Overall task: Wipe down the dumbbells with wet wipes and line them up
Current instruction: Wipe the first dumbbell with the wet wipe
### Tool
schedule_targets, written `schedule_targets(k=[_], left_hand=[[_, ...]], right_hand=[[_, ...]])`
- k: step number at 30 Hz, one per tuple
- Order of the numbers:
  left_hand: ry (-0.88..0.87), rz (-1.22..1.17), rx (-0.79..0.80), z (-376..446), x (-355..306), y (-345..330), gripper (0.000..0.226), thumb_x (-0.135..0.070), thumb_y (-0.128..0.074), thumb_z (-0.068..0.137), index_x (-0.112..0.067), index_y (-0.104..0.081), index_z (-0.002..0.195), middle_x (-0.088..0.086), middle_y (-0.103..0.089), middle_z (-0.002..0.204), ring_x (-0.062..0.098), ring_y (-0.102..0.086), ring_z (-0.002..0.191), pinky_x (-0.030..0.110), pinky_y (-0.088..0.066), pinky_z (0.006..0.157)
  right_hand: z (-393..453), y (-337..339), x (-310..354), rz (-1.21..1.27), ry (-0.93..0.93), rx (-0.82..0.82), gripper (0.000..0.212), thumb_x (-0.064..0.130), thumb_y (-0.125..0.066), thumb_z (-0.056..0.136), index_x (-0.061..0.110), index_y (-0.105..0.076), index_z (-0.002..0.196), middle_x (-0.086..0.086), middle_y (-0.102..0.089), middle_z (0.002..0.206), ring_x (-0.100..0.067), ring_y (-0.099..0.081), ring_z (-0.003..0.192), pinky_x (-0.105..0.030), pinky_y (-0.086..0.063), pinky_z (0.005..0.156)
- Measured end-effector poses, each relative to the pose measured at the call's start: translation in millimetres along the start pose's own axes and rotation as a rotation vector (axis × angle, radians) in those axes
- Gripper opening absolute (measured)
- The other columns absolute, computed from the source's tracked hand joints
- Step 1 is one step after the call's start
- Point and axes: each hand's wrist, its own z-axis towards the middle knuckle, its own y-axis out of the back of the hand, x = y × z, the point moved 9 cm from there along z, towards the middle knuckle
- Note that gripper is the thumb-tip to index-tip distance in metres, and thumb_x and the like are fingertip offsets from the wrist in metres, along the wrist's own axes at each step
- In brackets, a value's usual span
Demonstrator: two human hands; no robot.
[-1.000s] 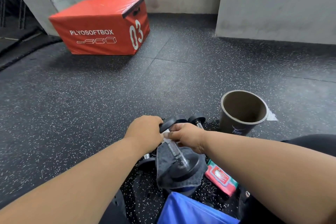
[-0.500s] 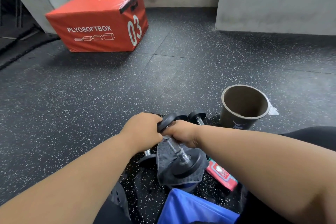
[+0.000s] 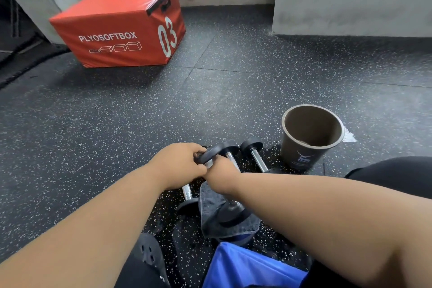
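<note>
A black-headed dumbbell (image 3: 230, 214) with a chrome handle lies tilted on a grey cloth (image 3: 210, 203) on the floor. My left hand (image 3: 180, 163) grips its raised far head. My right hand (image 3: 222, 176) is curled round the handle just below that head, and a small white bit of wipe (image 3: 209, 163) shows between the hands. Three more dumbbells lie on the floor beside it: one behind my right hand (image 3: 231, 151), one further right (image 3: 253, 149), and one on the left (image 3: 187, 194), partly hidden by my left wrist.
A brown paper bin (image 3: 301, 154) stands open to the right of the dumbbells. A blue bag (image 3: 245, 266) lies close in front of me. A red plyo box (image 3: 117, 30) sits far left near the wall, on speckled black rubber floor (image 3: 117, 135).
Both hands keep hold of the same dumbbell. My right forearm has dropped lower and now hides the red wipes pack seen earlier. The view has shifted slightly.
</note>
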Motion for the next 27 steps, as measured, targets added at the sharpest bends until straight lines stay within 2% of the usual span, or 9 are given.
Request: schedule_targets(k=[3, 7, 10, 12, 14, 20, 22, 25, 27], left_hand=[[0.018, -0.21, 0.132, 2, -1, -4, 0.04, -0.04, -0.047, 0.098, -0.027, -0.072, 0.126, -0.006, -0.073, 0.115, 0.015, -0.066, 0.098, 0.025, -0.05, 0.08], [0.153, -0.546, 0.253, 9, 20, -35, 0.046, -0.054, -0.048, 0.112, -0.028, -0.063, 0.147, -0.009, -0.065, 0.138, 0.004, -0.061, 0.123, 0.012, -0.042, 0.102], [0.214, -0.539, 0.262, 18, 34, -52, 0.092, -0.085, -0.057, 0.087, -0.041, -0.038, 0.166, -0.011, -0.049, 0.161, 0.015, -0.045, 0.15, 0.039, -0.032, 0.126], [0.265, -0.571, 0.239, 23, 43, -56, 0.081, -0.083, -0.051, 0.079, -0.045, -0.053, 0.151, -0.006, -0.063, 0.144, 0.017, -0.06, 0.127, 0.039, -0.045, 0.106], [0.295, -0.593, 0.248, 23, 50, -58, 0.063, -0.083, -0.049, 0.08, -0.044, -0.068, 0.125, -0.001, -0.073, 0.119, 0.018, -0.062, 0.101, 0.04, -0.05, 0.092], [0.311, -0.624, 0.226, 23, 62, -62, 0.07, -0.091, -0.05, 0.077, -0.041, -0.073, 0.121, 0.01, -0.075, 0.118, 0.024, -0.063, 0.098, 0.044, -0.053, 0.093], [0.307, -0.625, 0.219, 21, 58, -62, 0.065, -0.089, -0.048, 0.08, -0.043, -0.072, 0.12, 0.003, -0.074, 0.115, 0.021, -0.062, 0.098, 0.042, -0.051, 0.093], [0.286, -0.656, 0.212, 20, 50, -62, 0.041, -0.075, -0.045, 0.103, -0.041, -0.067, 0.11, -0.005, -0.064, 0.091, 0.011, -0.055, 0.082, 0.039, -0.042, 0.094], [0.277, -0.633, 0.185, 20, 49, -59, 0.035, -0.066, -0.043, 0.109, -0.037, -0.062, 0.103, -0.009, -0.055, 0.081, 0.007, -0.048, 0.072, 0.037, -0.039, 0.09]], right_hand=[[2, -6, -1, 0.1, -0.012, 0.049, 0.031, 0.032, -0.069, 0.097, 0.018, -0.068, 0.125, 0.015, -0.06, 0.085, -0.001, -0.056, 0.074, -0.016, -0.045, 0.066], [0, -12, 1, 0.206, 0.0, 0.085, 0.022, 0.035, -0.079, 0.088, 0.023, -0.072, 0.105, 0.006, -0.074, 0.09, -0.011, -0.068, 0.086, -0.032, -0.058, 0.083], [-8, -15, 10, 0.154, 0.034, 0.182, 0.026, 0.029, -0.077, 0.09, 0.025, -0.065, 0.112, 0.008, -0.07, 0.093, -0.004, -0.063, 0.085, -0.018, -0.05, 0.075], [-9, -21, 9, 0.2, -0.003, 0.236, 0.032, 0.031, -0.074, 0.082, 0.02, -0.067, 0.111, 0.001, -0.074, 0.098, -0.012, -0.068, 0.09, -0.028, -0.056, 0.084], [-9, -20, 9, 0.237, -0.052, 0.282, 0.026, 0.026, -0.064, 0.086, 0.015, -0.067, 0.109, -0.001, -0.065, 0.081, -0.011, -0.061, 0.067, -0.027, -0.051, 0.064], [-13, -3, 2, -0.024, -0.049, 0.325, 0.026, 0.043, -0.065, 0.099, 0.018, -0.064, 0.089, 0.004, -0.056, 0.075, -0.012, -0.049, 0.064, -0.028, -0.039, 0.062], [-9, -8, 0, -0.047, -0.011, 0.313, 0.032, 0.049, -0.065, 0.098, 0.017, -0.065, 0.1, 0.004, -0.061, 0.081, -0.014, -0.056, 0.07, -0.03, -0.046, 0.065], [-6, -10, 9, -0.159, 0.082, 0.215, 0.05, 0.053, -0.065, 0.095, 0.022, -0.06, 0.134, 0.0, -0.072, 0.113, -0.02, -0.068, 0.1, -0.041, -0.056, 0.092], [-5, -11, 11, -0.214, 0.1, 0.151, 0.051, 0.052, -0.062, 0.095, 0.023, -0.058, 0.136, -0.001, -0.072, 0.112, -0.024, -0.069, 0.098, -0.044, -0.057, 0.091]])
